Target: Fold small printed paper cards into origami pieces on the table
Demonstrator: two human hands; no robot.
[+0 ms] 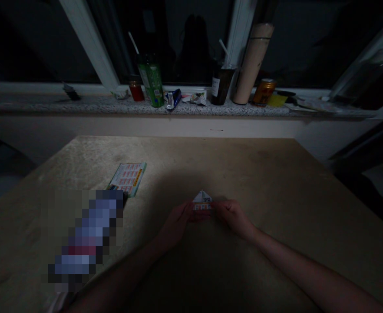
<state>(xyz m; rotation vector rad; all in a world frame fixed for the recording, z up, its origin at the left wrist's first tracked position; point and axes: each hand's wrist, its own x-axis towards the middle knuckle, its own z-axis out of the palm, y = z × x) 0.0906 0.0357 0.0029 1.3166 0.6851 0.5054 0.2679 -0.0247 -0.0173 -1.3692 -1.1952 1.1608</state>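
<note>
A small folded printed paper [202, 198], its peak pointing toward the windowsill [94, 103], is being held over the middle of the tan table [259, 174]; whether the surface is being touched by it cannot be told. Its left edge is being grasped by the left hand [178, 217], and its right edge is being pinched by the right hand [233, 215]. To the left, a calendar-printed sheet [129, 176] is being borne by the table, beside a pixelated object [90, 234]. A green cup [154, 82], a peach-coloured flask [253, 65] and an orange can [265, 92] are being supported by the windowsill.
</note>
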